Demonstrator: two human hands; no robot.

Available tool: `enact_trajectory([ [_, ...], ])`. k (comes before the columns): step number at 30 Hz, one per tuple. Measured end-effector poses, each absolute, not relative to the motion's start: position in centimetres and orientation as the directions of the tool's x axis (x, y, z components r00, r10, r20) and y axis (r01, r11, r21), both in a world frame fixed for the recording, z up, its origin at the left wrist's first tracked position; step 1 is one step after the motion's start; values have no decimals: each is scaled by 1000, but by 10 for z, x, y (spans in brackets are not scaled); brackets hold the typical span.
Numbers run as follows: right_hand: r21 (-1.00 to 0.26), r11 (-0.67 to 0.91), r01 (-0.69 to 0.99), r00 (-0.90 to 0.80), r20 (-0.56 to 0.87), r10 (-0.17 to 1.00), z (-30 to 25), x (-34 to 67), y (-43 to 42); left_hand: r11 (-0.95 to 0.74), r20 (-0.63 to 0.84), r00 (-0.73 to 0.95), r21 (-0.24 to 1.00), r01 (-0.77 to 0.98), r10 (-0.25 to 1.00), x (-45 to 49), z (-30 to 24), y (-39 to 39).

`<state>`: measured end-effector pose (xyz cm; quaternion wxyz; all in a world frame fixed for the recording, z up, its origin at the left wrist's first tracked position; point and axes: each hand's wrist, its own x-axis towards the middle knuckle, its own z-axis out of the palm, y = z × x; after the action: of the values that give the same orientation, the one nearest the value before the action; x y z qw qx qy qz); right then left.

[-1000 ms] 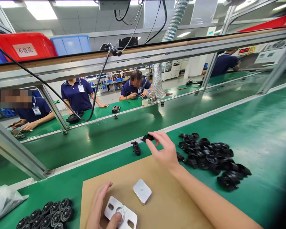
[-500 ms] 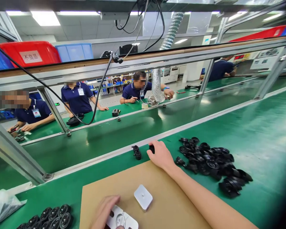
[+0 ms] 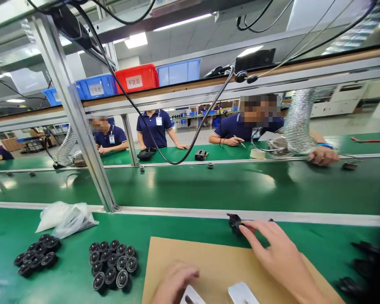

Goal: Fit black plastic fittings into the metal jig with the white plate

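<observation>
right hand open, fingertips on black part | left hand loosely curled on white plate | i judge: part may skid onto conveyor

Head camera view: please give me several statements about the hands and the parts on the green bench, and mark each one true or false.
1. The right hand reaches to a black part near the rail. True.
2. The left hand lies on the brown board. True.
3. The board lies on a red surface. False: it lies on the green bench.
4. A cluster of round black parts sits to the left of the board. True.
5. The clear plastic bag lies on the board. False: it lies on the bench, beside the metal post.
</observation>
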<state>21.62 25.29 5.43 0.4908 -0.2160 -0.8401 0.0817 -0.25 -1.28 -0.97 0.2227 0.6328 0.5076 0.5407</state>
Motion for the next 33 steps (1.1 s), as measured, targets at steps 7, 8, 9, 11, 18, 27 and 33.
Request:
enact_trajectory([
  [7,-735,678,-5,-652,516,555,85,190,153,-270,331,-386,941,203,861,7,5,-25],
  [8,-776,630,-38,-693,474,542,85,187,142,-277,319,-387,947,163,865,7,7,-25],
  [9,-802,593,-65,-726,446,523,85,185,134,-271,297,-383,955,120,875,8,8,-25],
  [11,-828,554,-87,-749,421,511,84,185,123,-242,252,-348,968,72,903,7,10,-25],
  [18,-659,721,-213,-799,543,260,83,190,118,-300,295,-310,953,31,904,6,22,-23],
  [27,-799,597,74,-801,310,513,82,187,110,-447,535,-221,824,348,815,4,30,-20],
  [33,-779,626,27,-807,352,473,76,192,116,-457,504,-246,860,225,828,2,16,-11],
])
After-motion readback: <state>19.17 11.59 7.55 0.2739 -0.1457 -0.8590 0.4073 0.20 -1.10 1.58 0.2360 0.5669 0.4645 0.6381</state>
